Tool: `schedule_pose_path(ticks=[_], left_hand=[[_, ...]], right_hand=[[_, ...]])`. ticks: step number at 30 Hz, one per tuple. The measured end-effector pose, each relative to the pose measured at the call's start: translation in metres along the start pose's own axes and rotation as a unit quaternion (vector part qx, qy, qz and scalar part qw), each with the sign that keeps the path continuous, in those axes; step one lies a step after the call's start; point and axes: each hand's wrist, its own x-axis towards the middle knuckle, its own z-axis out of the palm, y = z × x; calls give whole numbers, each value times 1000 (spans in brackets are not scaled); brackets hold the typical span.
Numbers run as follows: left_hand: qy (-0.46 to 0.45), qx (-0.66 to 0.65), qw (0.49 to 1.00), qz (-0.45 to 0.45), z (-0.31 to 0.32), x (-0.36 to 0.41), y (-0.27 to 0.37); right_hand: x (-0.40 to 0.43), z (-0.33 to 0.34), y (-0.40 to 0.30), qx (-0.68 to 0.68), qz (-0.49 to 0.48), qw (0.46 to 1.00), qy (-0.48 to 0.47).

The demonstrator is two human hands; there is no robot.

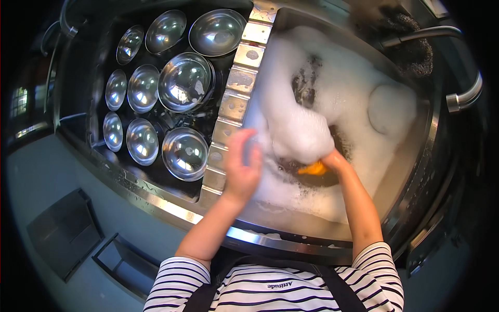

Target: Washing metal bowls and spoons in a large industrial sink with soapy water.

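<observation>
My left hand (pixel 242 165), blurred, is held over the left side of a foam-filled sink basin (pixel 397 187), beside the metal divider. Its thumb and fingers are apart, with nothing seen between them. My right hand (pixel 332 159) is down in the basin, its fingers covered by a thick mound of white suds (pixel 300 134). An orange cloth or sponge (pixel 313 169) sticks out from under that hand at the suds' edge. A round shape coated in foam (pixel 391 109) shows at the basin's right side.
Left of the ridged metal divider (pixel 234 105), several shiny metal bowls (pixel 185 154) sit in a dark basin. Curved faucets (pixel 466 95) reach in at the right; another spout (pixel 70 29) is at upper left. The sink's metal front edge (pixel 175 206) runs before me. Dark panels (pixel 64 234) stand lower left.
</observation>
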Motion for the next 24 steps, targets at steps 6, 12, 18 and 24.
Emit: schedule_pose_path(ticks=[6, 12, 18, 24], left_hand=[[-188, -349, 734, -552, 55, -30, -56], [-292, -31, 896, -332, 66, -47, -85], [-272, -168, 869, -378, 94, -65, -101], [-205, -249, 860, -396, 83, -49, -105]], right_hand=[[-61, 29, 19, 40, 48, 998, -6], [-87, 59, -17, 163, -1, 977, 134], [-33, 95, 19, 96, -132, 979, 125], [-52, 114, 1, -230, -90, 969, -30]])
